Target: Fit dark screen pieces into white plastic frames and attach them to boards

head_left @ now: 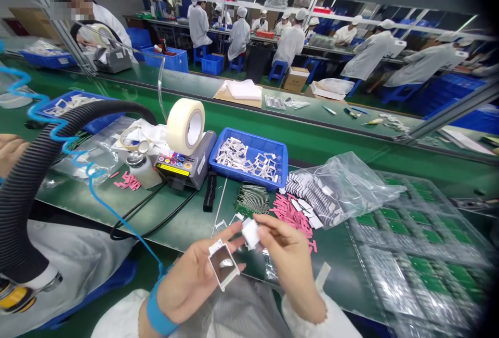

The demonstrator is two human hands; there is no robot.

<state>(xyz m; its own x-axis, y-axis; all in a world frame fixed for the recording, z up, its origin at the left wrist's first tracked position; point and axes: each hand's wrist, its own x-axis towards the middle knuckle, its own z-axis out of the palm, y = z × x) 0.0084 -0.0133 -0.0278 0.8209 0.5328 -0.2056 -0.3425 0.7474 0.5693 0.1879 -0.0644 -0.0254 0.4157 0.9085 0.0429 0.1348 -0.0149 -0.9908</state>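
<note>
White hollow frame on our left hand, small white piece in our right hand.
We hold the frame against the left palm and fingers, just above the bench, its open face turned up toward the head camera and its long axis slanting from upper left to lower right; held this way, its hollow lies in plain view (a blue strap circles that wrist). The right hand grips the small piece between thumb and fingers, close beside the frame, though we cannot tell whether they touch. Our hands work close together over the green bench. Beyond them, a blue tray of white parts, loose pink pieces and a clear bag seem placed within easy reach.
</note>
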